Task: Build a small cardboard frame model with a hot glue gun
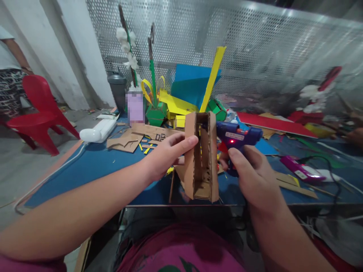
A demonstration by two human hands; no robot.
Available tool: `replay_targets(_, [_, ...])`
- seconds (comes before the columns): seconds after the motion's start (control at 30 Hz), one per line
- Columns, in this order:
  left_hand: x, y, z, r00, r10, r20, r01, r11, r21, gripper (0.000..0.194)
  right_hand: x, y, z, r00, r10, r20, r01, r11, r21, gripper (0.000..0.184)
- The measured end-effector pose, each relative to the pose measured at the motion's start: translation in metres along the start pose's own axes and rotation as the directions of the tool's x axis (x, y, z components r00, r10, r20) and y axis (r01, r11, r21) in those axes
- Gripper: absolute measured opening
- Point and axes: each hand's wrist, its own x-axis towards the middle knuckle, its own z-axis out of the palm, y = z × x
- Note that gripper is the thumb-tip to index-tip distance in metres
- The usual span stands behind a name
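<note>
My left hand (177, 149) grips the left wall of a narrow, open cardboard box (189, 166), thumb on the near edge and fingers behind. The box is held upright above the table's front edge, its hollow side facing me. In my right hand (255, 170) is a blue hot glue gun (241, 132) with a lit red light and a red trigger. My fingers wrap around its handle. The gun points left, and its nozzle reaches into the upper part of the box. The tip itself is hard to make out in the shadow.
Cardboard scraps (127, 141) and yellow strips litter the blue table (85, 166). Behind stand a green pot (155, 114), yellow and blue sheets (187, 83) and a red board (275, 122). A purple device (300, 169) with cords lies right. A red chair (36, 109) and a person stand left.
</note>
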Motion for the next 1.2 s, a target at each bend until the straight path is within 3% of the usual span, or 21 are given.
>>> replay_targets(0.23, [-0.001, 0.002, 0.002, 1.000, -0.008, 0.015, 0.008, 1.000, -0.022, 0.077, 0.006, -0.008, 0.005, 1.000, -0.026, 0.016, 0.028, 0.992, -0.119, 0.025])
replay_targets(0.37, [0.000, 0.003, 0.001, 1.000, -0.015, 0.008, 0.015, 1.000, -0.013, 0.077, 0.005, -0.005, 0.004, 0.997, -0.078, 0.020, 0.081, 0.962, -0.261, 0.028])
replay_targets(0.67, [-0.002, 0.004, 0.001, 1.000, 0.000, -0.003, 0.000, 1.000, -0.004, 0.075, 0.008, 0.002, -0.009, 0.971, -0.225, 0.083, 0.237, 0.848, -0.474, 0.023])
replay_targets(0.93, [-0.005, 0.007, 0.002, 1.000, -0.003, 0.027, 0.003, 1.000, 0.010, 0.071, 0.006, 0.007, -0.026, 0.954, -0.279, 0.110, 0.283, 0.717, -0.637, 0.017])
replay_targets(1.2, [-0.003, 0.007, -0.004, 0.996, -0.041, 0.075, 0.039, 0.999, 0.038, 0.070, 0.024, 0.008, -0.057, 0.861, -0.411, 0.301, 0.503, 0.593, -0.629, 0.017])
